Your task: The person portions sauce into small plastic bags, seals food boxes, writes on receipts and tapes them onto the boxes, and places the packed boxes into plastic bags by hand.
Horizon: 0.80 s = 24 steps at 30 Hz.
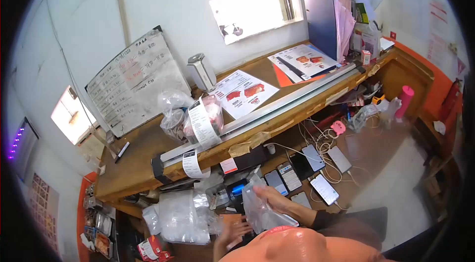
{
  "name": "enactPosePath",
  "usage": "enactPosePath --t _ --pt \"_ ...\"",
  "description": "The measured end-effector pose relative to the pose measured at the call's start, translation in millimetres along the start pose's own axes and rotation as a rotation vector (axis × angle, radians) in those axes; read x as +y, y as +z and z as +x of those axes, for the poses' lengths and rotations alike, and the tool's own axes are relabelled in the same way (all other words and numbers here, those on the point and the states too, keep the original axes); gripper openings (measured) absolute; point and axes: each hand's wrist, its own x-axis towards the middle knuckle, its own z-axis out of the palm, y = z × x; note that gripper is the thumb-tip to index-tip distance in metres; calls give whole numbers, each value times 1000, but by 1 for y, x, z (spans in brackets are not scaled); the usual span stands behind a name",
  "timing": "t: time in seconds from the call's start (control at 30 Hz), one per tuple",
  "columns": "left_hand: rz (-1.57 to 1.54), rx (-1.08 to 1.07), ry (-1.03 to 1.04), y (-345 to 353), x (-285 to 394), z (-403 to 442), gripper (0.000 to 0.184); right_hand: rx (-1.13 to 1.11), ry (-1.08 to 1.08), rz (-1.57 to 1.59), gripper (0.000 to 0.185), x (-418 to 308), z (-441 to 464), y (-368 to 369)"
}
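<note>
Near the bottom centre, my right hand (272, 198) is closed on a clear plastic bag (257, 212), which hangs down from its fingers. My left hand (235, 232) is lower and to the left, fingers apart, beside the bag and near a small brown item (231, 219); nothing shows in its grip. Left of it lies a stack of clear plastic bags (183, 217). Several phones lie on the lower surface to the right, one with a lit screen (324, 190). Behind my hands is a blue object (238, 189).
A wooden shelf (138, 163) crosses above my hands, with a metal bar (267, 113) along its edge. It holds a whiteboard (138, 81), a bagged bundle with a receipt (202, 124), printed sheets and folders (321, 24). White cables (324, 148) lie among the phones.
</note>
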Motion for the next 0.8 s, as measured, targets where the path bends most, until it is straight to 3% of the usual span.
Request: enactPosePath --t 0.07,0.13,0.17,0.23,0.43,0.63,0.7,0.8 --pt "-91 -150 -117 45 -16 35 51 -33 -45 -7 22 -13 -4 -8" --pt "-186 -201 -148 76 -26 59 49 -102 -333 -496 16 -27 -5 -25" --pt "-226 -199 -144 85 -27 66 49 -100 -328 -492 16 -34 -5 -33" --pt "-299 -176 -122 96 -24 71 47 66 -157 -103 15 -49 -4 -46" --pt "-425 -147 -45 102 18 77 44 178 -322 -45 27 -105 38 -113" --pt "-312 -147 -36 92 74 103 42 127 -477 -341 28 -135 57 -186" --pt "-172 -66 -2 85 85 118 32 141 -462 -328 24 -134 57 -202" --pt "-46 17 28 86 86 124 23 337 -543 -404 22 -127 54 -225"
